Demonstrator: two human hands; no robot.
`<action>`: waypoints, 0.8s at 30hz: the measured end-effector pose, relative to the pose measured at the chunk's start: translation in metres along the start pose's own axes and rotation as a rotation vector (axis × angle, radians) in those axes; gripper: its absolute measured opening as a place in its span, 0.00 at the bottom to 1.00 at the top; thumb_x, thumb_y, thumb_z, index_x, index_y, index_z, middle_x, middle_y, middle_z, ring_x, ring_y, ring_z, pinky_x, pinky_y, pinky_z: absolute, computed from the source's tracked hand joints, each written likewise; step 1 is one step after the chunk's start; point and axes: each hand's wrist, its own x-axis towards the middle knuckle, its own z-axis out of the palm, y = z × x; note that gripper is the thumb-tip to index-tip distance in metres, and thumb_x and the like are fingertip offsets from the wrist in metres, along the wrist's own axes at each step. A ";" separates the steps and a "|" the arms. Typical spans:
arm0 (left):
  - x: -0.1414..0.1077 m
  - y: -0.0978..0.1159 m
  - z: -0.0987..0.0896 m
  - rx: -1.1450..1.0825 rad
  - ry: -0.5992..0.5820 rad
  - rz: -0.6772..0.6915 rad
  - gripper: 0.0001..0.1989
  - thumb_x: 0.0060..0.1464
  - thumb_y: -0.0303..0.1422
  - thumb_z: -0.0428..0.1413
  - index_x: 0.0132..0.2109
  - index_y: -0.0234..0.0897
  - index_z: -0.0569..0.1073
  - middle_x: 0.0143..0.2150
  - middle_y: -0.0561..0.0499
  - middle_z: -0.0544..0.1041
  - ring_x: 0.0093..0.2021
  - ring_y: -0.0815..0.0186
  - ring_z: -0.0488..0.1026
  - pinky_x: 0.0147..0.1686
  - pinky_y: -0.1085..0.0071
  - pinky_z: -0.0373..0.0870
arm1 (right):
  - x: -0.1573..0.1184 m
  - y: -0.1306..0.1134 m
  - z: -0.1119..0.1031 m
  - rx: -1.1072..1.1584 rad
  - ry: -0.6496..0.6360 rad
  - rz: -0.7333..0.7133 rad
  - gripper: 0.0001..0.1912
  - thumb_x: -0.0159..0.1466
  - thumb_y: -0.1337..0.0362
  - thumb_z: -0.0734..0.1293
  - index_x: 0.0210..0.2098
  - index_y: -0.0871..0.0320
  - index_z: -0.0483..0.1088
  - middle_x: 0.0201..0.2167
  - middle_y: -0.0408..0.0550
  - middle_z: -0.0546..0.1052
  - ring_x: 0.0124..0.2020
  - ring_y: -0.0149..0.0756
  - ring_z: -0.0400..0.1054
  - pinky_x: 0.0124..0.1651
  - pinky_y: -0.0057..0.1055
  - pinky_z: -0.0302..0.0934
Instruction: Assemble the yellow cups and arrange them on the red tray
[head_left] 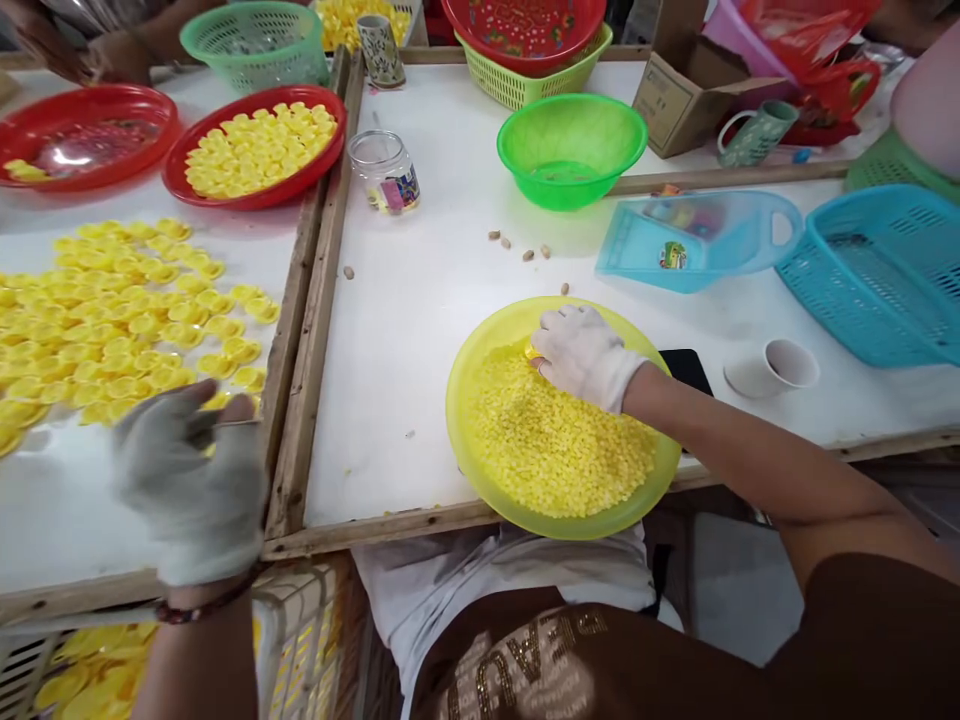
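Observation:
My right hand point(581, 355), in a white fingerless glove, reaches into a yellow bowl point(469, 455) near the table's front edge. Its fingers are curled round a small yellow plastic piece point(532, 352), mostly hidden by the hand. Small yellow pellets point(566, 455) fill much of the bowl. On the left, my left hand point(191, 470), gloved too and slightly blurred, hovers by the wooden divider with thumb and forefinger apart. Just beyond it many round, cap-like yellow plastic pieces point(127, 330) lie spread on the white table. A speck of yellow shows between its fingers, too unclear to name.
A wooden divider point(307, 330) splits the table. Behind stand a red tray of yellow pieces point(255, 150), a clear jar point(385, 175), a green bowl point(571, 150) and a blue scoop point(697, 240). A paper cup point(787, 365) lies right. Another person's hands point(112, 60) are upper left.

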 end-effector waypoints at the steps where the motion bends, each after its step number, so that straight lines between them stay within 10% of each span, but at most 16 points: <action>1: -0.005 0.022 0.010 0.069 0.040 0.082 0.09 0.65 0.39 0.54 0.40 0.41 0.74 0.49 0.46 0.78 0.64 0.49 0.70 0.60 0.43 0.67 | 0.003 -0.001 0.001 -0.006 -0.027 0.003 0.10 0.67 0.66 0.65 0.39 0.63 0.77 0.43 0.62 0.76 0.42 0.52 0.67 0.40 0.42 0.54; 5: -0.025 0.087 0.061 -0.103 -0.162 0.360 0.09 0.63 0.33 0.59 0.49 0.37 0.75 0.48 0.46 0.80 0.46 0.61 0.80 0.50 0.57 0.78 | -0.004 -0.002 0.002 0.094 0.136 -0.089 0.09 0.67 0.69 0.63 0.38 0.63 0.76 0.41 0.59 0.76 0.41 0.47 0.66 0.43 0.41 0.55; 10: -0.036 0.114 0.113 -0.225 -0.368 0.457 0.18 0.61 0.31 0.60 0.57 0.36 0.72 0.51 0.45 0.81 0.45 0.61 0.80 0.49 0.61 0.80 | -0.036 0.000 0.003 0.571 0.397 -0.414 0.12 0.73 0.66 0.58 0.42 0.60 0.73 0.40 0.52 0.76 0.42 0.39 0.68 0.46 0.36 0.61; 15: -0.036 0.107 0.113 -0.273 -0.347 0.276 0.15 0.61 0.30 0.59 0.54 0.37 0.75 0.50 0.45 0.82 0.44 0.62 0.80 0.46 0.64 0.80 | -0.063 -0.011 0.027 0.524 0.314 -0.210 0.12 0.75 0.63 0.58 0.46 0.62 0.71 0.42 0.56 0.76 0.41 0.42 0.69 0.45 0.39 0.64; 19: -0.045 0.103 0.106 -0.346 -0.352 0.196 0.14 0.61 0.31 0.60 0.54 0.38 0.74 0.55 0.44 0.79 0.47 0.62 0.79 0.46 0.66 0.80 | -0.077 -0.031 0.043 0.329 0.123 -0.329 0.13 0.73 0.59 0.62 0.40 0.61 0.72 0.39 0.55 0.76 0.38 0.44 0.68 0.42 0.41 0.62; 24: -0.057 0.106 0.111 -0.357 -0.400 0.171 0.18 0.60 0.32 0.60 0.56 0.37 0.71 0.54 0.44 0.80 0.48 0.61 0.81 0.50 0.63 0.80 | -0.074 -0.030 0.039 0.875 0.101 -0.253 0.16 0.74 0.57 0.60 0.32 0.58 0.68 0.28 0.44 0.72 0.28 0.31 0.62 0.32 0.32 0.57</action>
